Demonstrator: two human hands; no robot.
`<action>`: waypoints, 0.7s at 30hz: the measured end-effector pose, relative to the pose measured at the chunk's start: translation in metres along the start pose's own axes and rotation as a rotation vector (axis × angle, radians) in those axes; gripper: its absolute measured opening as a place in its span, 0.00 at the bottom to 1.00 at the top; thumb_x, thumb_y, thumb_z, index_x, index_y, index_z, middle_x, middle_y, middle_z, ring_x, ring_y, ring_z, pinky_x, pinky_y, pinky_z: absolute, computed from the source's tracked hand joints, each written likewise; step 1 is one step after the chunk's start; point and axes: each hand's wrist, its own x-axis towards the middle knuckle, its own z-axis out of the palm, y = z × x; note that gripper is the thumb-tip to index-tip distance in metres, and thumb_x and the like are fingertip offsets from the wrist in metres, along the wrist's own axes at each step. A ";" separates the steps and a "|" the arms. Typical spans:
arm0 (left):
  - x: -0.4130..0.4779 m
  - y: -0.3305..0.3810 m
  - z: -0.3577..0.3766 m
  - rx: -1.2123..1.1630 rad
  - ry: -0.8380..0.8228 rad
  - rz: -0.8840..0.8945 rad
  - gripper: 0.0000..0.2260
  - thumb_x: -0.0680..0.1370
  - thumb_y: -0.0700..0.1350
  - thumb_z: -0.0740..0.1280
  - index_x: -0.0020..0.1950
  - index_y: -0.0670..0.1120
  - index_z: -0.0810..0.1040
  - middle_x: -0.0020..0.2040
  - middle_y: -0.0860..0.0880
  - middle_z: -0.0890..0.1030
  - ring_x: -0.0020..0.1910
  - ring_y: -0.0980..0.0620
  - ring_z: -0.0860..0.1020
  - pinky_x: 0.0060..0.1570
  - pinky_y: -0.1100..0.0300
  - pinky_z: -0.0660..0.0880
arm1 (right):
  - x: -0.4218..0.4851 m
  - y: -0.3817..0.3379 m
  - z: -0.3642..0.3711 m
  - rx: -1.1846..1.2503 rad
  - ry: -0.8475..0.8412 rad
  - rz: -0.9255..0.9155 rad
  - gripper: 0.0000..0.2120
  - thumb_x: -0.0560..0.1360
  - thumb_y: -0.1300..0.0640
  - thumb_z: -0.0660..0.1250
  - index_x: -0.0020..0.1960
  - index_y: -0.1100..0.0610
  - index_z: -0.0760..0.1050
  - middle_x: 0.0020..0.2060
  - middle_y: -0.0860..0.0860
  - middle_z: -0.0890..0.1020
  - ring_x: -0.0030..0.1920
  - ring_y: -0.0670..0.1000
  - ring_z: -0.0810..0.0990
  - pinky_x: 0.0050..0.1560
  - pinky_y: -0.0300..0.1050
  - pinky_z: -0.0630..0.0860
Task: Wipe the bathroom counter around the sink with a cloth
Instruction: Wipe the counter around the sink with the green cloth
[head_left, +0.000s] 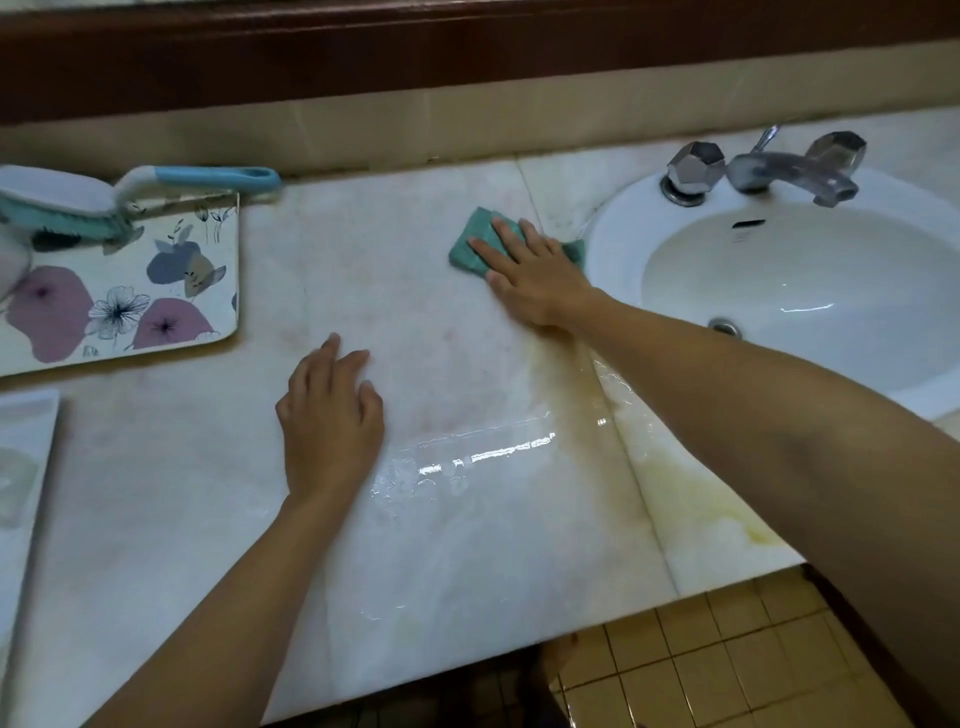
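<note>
Floral tray (171, 291) holds scrub brush (78, 200); other contents unclear.

Floral-patterned tray (156, 291) at far left, carrying a white scrub brush (78, 200) with teal bristles and a blue handle projecting past the tray's right edge. Chrome faucet (769, 169) with two faceted knobs, rear right. Yellow tiled floor (727, 660), lower right.
</note>
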 end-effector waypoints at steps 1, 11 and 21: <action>0.000 -0.001 0.000 0.001 -0.001 0.003 0.16 0.79 0.44 0.61 0.67 0.49 0.74 0.75 0.49 0.66 0.73 0.47 0.61 0.65 0.45 0.62 | -0.005 0.000 0.001 0.002 -0.007 0.006 0.25 0.82 0.44 0.43 0.78 0.41 0.43 0.78 0.49 0.42 0.77 0.56 0.41 0.75 0.54 0.44; 0.000 0.002 -0.001 0.023 -0.013 -0.009 0.16 0.78 0.44 0.62 0.66 0.49 0.74 0.75 0.48 0.67 0.72 0.45 0.63 0.64 0.43 0.63 | -0.145 -0.040 0.041 0.018 0.040 -0.069 0.25 0.81 0.43 0.41 0.77 0.38 0.44 0.78 0.46 0.45 0.78 0.54 0.41 0.74 0.52 0.44; -0.002 0.006 -0.001 0.065 -0.014 -0.005 0.17 0.79 0.44 0.60 0.67 0.47 0.73 0.74 0.47 0.66 0.73 0.44 0.62 0.65 0.42 0.62 | -0.237 -0.050 0.066 0.082 0.107 0.107 0.25 0.81 0.44 0.44 0.77 0.39 0.46 0.78 0.46 0.45 0.78 0.54 0.40 0.73 0.53 0.45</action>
